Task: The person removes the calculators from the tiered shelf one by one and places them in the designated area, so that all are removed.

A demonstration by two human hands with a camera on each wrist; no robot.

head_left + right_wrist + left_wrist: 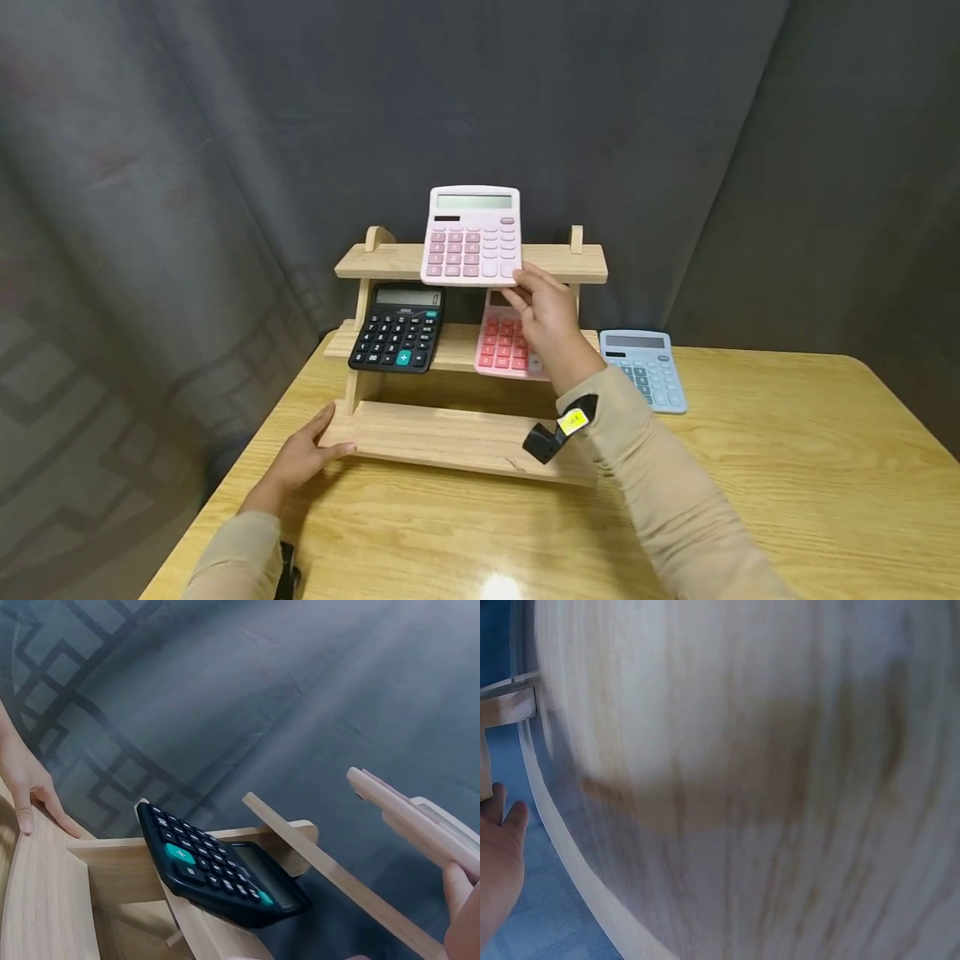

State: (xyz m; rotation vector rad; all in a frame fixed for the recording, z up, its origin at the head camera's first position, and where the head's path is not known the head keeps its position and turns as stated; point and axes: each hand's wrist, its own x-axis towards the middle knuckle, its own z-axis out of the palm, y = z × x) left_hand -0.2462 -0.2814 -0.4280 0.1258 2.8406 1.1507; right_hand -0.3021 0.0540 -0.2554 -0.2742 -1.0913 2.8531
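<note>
My right hand pinches the lower right corner of a pale pink calculator in front of the rack's top shelf. A gap shows between this calculator and the shelf in the right wrist view. My left hand rests on the left end of the wooden rack's bottom shelf, fingers fairly straight. On the middle shelf a black calculator leans at the left. A brighter pink calculator leans at the right, partly hidden by my right hand.
A light blue calculator lies on the table right of the rack, partly behind my right forearm. The yellowish wooden table extends to the right. A dark grey curtain hangs behind the rack.
</note>
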